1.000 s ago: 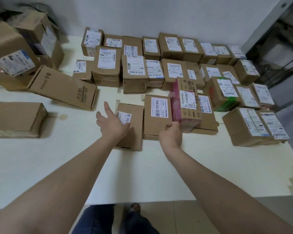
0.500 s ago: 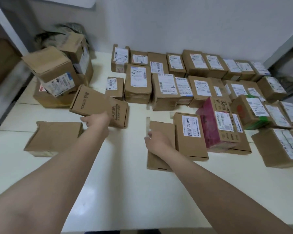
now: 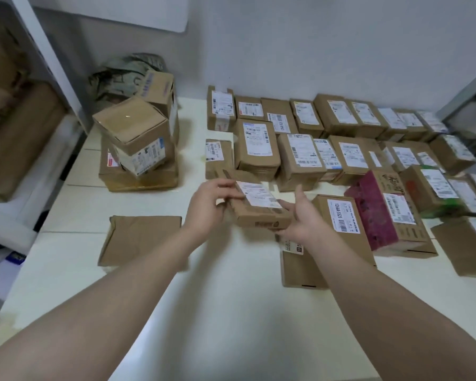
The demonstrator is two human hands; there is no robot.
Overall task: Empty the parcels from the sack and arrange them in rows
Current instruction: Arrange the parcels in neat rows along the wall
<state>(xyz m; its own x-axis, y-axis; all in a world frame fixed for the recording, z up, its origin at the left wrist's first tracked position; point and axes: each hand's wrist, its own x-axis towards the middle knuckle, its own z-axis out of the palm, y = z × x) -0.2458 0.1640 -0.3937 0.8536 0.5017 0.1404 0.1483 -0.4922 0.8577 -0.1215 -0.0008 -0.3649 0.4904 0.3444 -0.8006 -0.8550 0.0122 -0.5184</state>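
Placing step. Box [image 3: 259, 209] is in mid-air over the table [image 3: 204, 312], label up. Left hand [image 3: 210, 206] grips its left end; right hand [image 3: 300, 220] supports it from below, fingers flat. Next, probably: lower it squarely left of the flat parcel [image 3: 300, 268], extending the front row.

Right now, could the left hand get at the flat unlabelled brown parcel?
Probably yes, once freed: the left hand grips the labelled box, the right hand supporting it, but the flat brown parcel lies nearby with only bare table between.
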